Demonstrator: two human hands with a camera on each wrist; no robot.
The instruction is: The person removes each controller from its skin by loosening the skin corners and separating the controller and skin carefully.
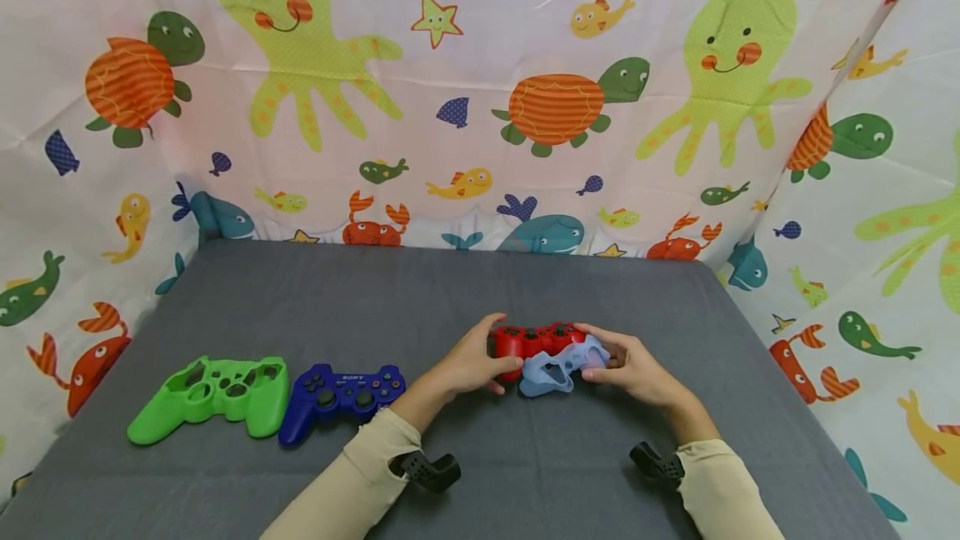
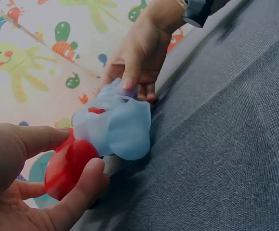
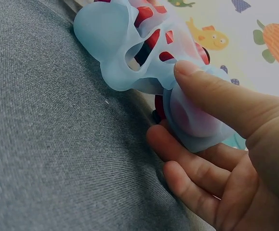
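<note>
A red game controller (image 1: 517, 343) is held between both hands, just over the grey tabletop. My left hand (image 1: 475, 358) grips its left end, thumb in front and fingers behind; the left wrist view shows the red handle (image 2: 69, 168) between them. A pale blue, soft-looking controller cover (image 1: 549, 373) with cut-out holes lies partly across the controller's front. With thumb and fingers my right hand (image 1: 632, 367) pinches the right end of the cover (image 3: 192, 113). Red parts of the controller show through the cover's holes in the right wrist view.
To the left on the grey table (image 1: 525, 473) lie a green controller cover (image 1: 258, 419) and a blue Sony controller (image 1: 345, 394), side by side; the blue one is close to my left forearm. A curtain (image 1: 465, 40) printed with sea animals stands behind the table and at its sides.
</note>
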